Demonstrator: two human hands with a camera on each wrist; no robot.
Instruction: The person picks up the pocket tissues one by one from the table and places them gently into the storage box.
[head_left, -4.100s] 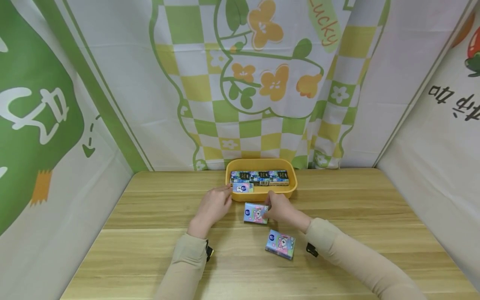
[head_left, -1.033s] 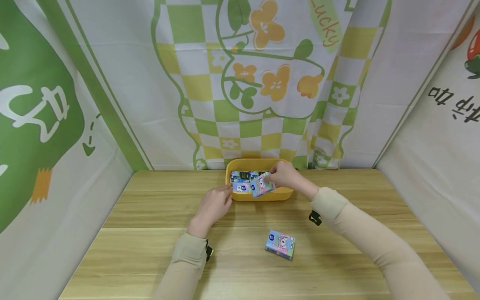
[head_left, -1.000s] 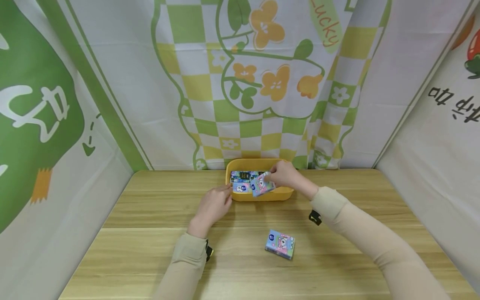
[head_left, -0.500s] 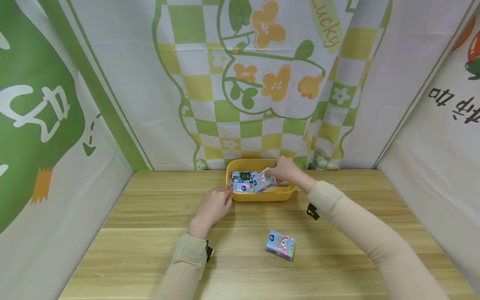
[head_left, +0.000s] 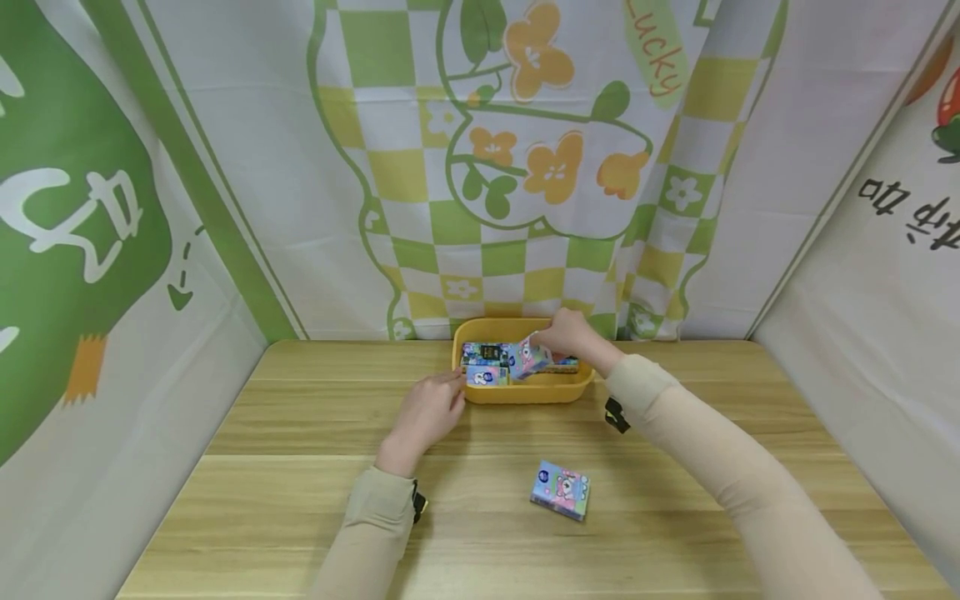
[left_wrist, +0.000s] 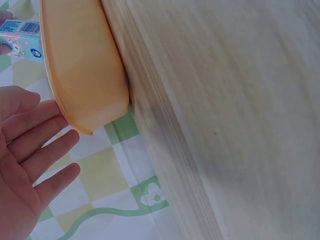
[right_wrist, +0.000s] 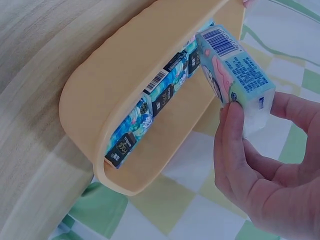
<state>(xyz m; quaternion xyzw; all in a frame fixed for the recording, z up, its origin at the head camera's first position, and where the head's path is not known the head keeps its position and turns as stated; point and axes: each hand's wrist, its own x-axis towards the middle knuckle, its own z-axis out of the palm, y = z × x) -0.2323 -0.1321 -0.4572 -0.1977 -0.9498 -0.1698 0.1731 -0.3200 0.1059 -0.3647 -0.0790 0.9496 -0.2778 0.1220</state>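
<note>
My right hand [head_left: 577, 335] pinches a pastel blue-and-pink pocket tissue pack [right_wrist: 240, 75] between thumb and fingers. It holds the pack tilted over the yellow basket [head_left: 525, 395], above a row of dark blue floral tissue packs [right_wrist: 162, 95]. In the head view another pastel tissue pack [head_left: 486, 376] lies in the basket's front left part. My left hand [head_left: 426, 414] has its fingers stretched out, the tips at the basket's left rim, as the left wrist view [left_wrist: 30, 150] also shows. A third pastel tissue pack [head_left: 561, 490] lies flat on the table, nearer to me.
The wooden table [head_left: 300, 500] carries the basket at its far edge. Behind it hangs a green-and-white checked curtain [head_left: 517, 250]. White printed cloth walls [head_left: 862, 317] stand on the left and right.
My right hand picked a pastel tissue pack off the table and carried it over the basket. In the last second it shifted slightly right and back. The left hand stays at the rim.
</note>
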